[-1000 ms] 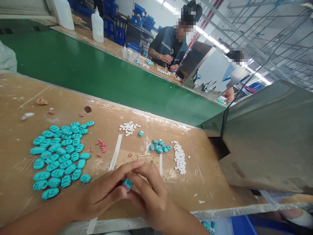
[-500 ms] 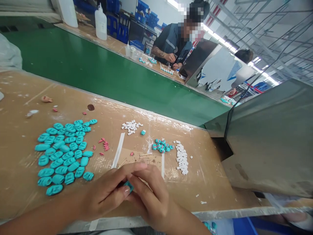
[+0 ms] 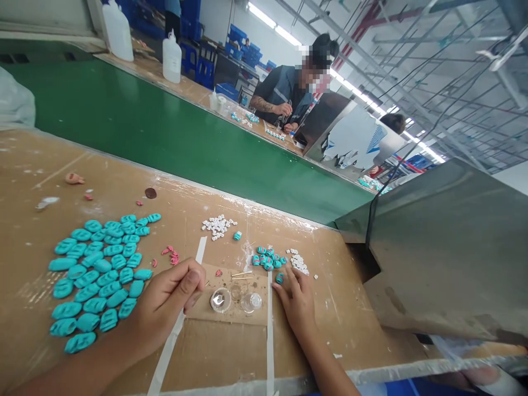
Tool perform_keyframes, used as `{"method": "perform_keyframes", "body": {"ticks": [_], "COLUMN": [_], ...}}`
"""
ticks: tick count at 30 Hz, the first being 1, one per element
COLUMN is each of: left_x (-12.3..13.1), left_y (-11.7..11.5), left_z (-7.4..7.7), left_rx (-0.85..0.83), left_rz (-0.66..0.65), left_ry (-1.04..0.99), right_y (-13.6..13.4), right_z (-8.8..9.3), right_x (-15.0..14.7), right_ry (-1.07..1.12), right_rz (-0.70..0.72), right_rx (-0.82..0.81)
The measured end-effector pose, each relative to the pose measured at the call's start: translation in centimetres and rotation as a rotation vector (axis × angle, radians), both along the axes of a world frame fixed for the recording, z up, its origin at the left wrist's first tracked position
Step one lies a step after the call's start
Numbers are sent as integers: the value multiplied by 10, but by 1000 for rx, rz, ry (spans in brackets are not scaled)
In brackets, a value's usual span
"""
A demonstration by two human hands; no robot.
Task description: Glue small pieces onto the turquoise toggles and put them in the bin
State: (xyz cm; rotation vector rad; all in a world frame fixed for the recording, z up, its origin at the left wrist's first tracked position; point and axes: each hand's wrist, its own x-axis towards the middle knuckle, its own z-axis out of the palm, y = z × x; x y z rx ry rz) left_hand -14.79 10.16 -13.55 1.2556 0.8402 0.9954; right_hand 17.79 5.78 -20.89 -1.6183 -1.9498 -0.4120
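Observation:
My left hand (image 3: 177,289) is closed in a loose fist above the table, right of the many teal moulded pieces (image 3: 103,265); whatever it may hold is hidden. My right hand (image 3: 299,300) reaches to the table with fingers apart. A small teal piece with a pink inset (image 3: 279,278) lies between its thumb and forefinger, beside a cluster of teal-and-pink pieces (image 3: 266,258). Small white pieces (image 3: 297,262) lie partly behind the right fingers. Between the hands stand a small clear cup (image 3: 220,300) and a second clear cup (image 3: 251,302).
Thin sticks (image 3: 242,276), small pink pieces (image 3: 171,254) and a second white pile (image 3: 218,226) lie farther back. A green belt (image 3: 165,132) runs behind the table. A metal box (image 3: 445,264) stands at right. Across the belt, a co-worker (image 3: 282,96) handles small pieces.
My hands were together around a teal piece and have parted. The right hand has moved right to the teal-and-pink cluster; the left has moved left. The clear cups have come into view.

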Motion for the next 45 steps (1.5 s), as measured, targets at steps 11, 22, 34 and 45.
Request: {"method": "perform_keyframes", "body": {"ticks": [11,22,34,45], "left_x": [3,13,17,17], "left_y": [10,6,-1,2], "left_z": [-13,4,16,11], "left_rx": [-60,-304,-502,-506], "left_rz": [24,-131,-140,-125], "left_ry": [-3,-90,-233,-353], "right_y": [131,64,25,31], "right_z": [48,92,84,58], "right_x": [-85,-114,-90,-101], "right_ry": [-91,129,272,383], "right_rz": [263,666,520,581], "right_rx": [-287,-308,-416,-470]}}
